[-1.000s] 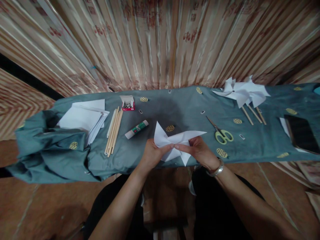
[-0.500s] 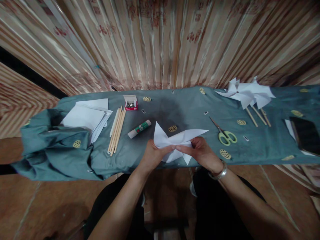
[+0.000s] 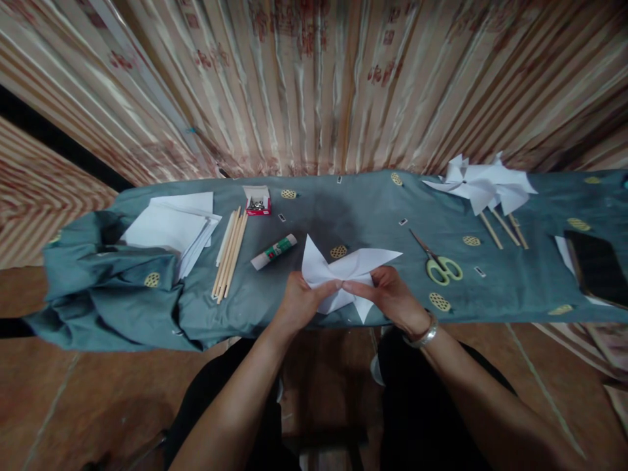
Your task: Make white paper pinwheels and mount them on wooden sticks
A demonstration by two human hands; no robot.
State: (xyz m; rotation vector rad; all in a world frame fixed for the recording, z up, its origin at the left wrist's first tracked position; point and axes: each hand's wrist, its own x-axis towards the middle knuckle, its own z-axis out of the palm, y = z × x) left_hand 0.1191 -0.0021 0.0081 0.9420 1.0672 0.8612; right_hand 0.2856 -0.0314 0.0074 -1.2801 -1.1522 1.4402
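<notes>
A white paper pinwheel shape (image 3: 343, 269) with pointed flaps sits at the near edge of the table. My left hand (image 3: 300, 302) pinches its centre from the left, fingers closed on the paper. My right hand (image 3: 390, 296), with a metal bracelet at the wrist, pinches the same centre from the right. Their fingertips meet at the middle of the paper. A glue stick (image 3: 273, 252) lies just left of the paper.
A blue-grey cloth (image 3: 343, 216) covers the table. A stack of white paper sheets (image 3: 169, 229), several wooden sticks (image 3: 228, 252) and a small red box of pins (image 3: 258, 201) lie left. Green-handled scissors (image 3: 439, 261), finished pinwheels (image 3: 483, 186) and a dark phone (image 3: 596, 265) lie right.
Both hands keep pinching the paper's centre. The paper's right flap has dipped slightly; the view shifted a little.
</notes>
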